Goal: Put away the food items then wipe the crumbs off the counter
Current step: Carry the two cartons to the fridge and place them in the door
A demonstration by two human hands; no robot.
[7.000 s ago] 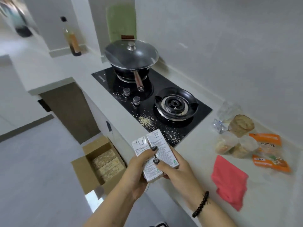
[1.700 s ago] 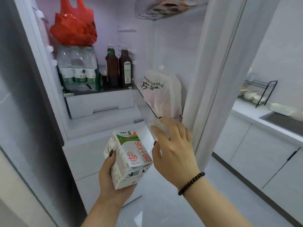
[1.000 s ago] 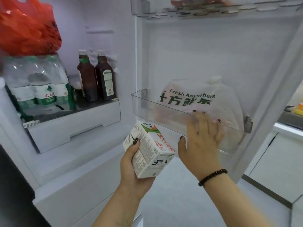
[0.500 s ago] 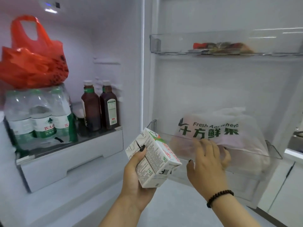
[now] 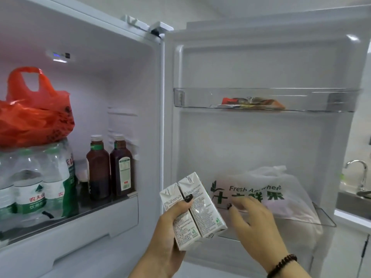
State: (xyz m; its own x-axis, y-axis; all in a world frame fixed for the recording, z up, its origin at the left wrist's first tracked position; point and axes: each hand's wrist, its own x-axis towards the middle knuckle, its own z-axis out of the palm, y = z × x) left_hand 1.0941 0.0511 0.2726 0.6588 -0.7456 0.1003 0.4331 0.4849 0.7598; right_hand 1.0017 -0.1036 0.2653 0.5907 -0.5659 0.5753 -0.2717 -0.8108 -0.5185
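Observation:
I stand at the open fridge. My left hand (image 5: 168,235) grips two white milk cartons (image 5: 192,209) side by side, thumb across their front, held just in front of the door's hinge side. My right hand (image 5: 253,223) is spread with fingers apart against the front of the lower clear door bin (image 5: 321,219), touching the white printed plastic bag (image 5: 259,189) that fills it. The right hand holds nothing.
An upper clear door shelf (image 5: 200,97) holds flat snack packets (image 5: 253,102). Inside the fridge, a red plastic bag (image 5: 34,119) lies on a pack of water bottles (image 5: 34,187), beside two dark bottles (image 5: 109,167). A sink tap (image 5: 359,173) shows at the far right.
The view has tilted up to show the whole door. My left hand turned the cartons more upright and moved them right; my right hand stays at the lower door bin.

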